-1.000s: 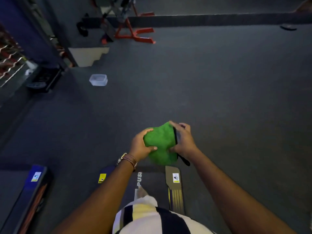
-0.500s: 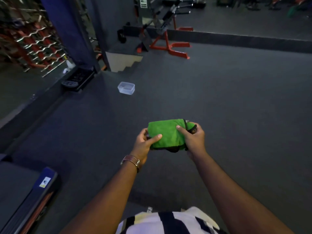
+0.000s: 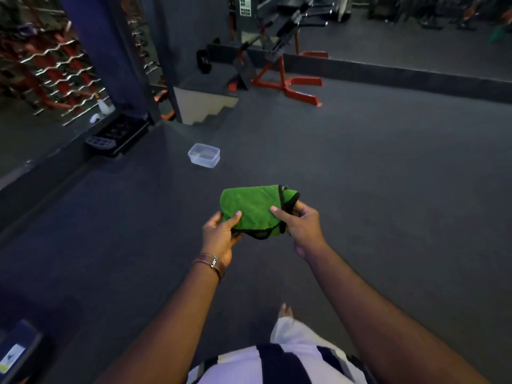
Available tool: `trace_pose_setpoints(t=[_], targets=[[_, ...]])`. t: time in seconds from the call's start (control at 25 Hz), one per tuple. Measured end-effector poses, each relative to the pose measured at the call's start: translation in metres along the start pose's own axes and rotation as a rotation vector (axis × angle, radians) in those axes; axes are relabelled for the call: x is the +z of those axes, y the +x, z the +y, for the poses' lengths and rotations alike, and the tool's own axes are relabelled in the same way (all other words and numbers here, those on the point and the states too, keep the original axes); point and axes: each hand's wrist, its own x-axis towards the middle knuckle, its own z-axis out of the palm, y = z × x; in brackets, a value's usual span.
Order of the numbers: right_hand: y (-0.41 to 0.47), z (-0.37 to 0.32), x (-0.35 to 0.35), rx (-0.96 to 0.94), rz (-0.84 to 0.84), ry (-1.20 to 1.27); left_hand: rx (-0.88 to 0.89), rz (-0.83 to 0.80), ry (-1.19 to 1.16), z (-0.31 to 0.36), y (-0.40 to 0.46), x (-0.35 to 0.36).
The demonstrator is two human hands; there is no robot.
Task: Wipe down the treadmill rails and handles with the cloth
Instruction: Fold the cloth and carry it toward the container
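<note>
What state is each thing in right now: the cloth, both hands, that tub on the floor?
Green microfibre cloth with black edging: folded, held in the air between both hands.
Left hand: grips the cloth's left edge, thumb on top.
Right hand: pinches the cloth's right side.
Clear plastic rectangular tub: upright on the grey floor, lidless, contents not discernible.

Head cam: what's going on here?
A person stands on a dark gym floor holding a folded green cloth in front of them. The left hand grips its left edge and the right hand grips its right edge, thumbs on top. No wiping is under way; only a blue corner of some equipment shows at lower left. A clear plastic tub sits on the floor ahead.
</note>
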Motion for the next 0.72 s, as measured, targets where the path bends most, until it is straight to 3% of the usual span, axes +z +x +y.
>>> trace_pose_setpoints(t=[0.12,0.28,0.52,0.72], targets=[[0.136,0.048,-0.016,-0.085,0.055,-0.027,0.045,0.076,-0.110,-0.047,0.133,0.050],[0.301,0.097,-0.014,-0.097,-0.005,-0.049,0.085,0.161,-0.228,-0.084,0.281,0.093],[0.443,0.105,0.069,0.166,-0.014,-0.001,0.049,0.335,-0.231,-0.007,0.425,0.096],[0.588,0.135,0.170,0.174,-0.001,-0.029,0.044,0.379,-0.278,0.048,0.585,0.075]])
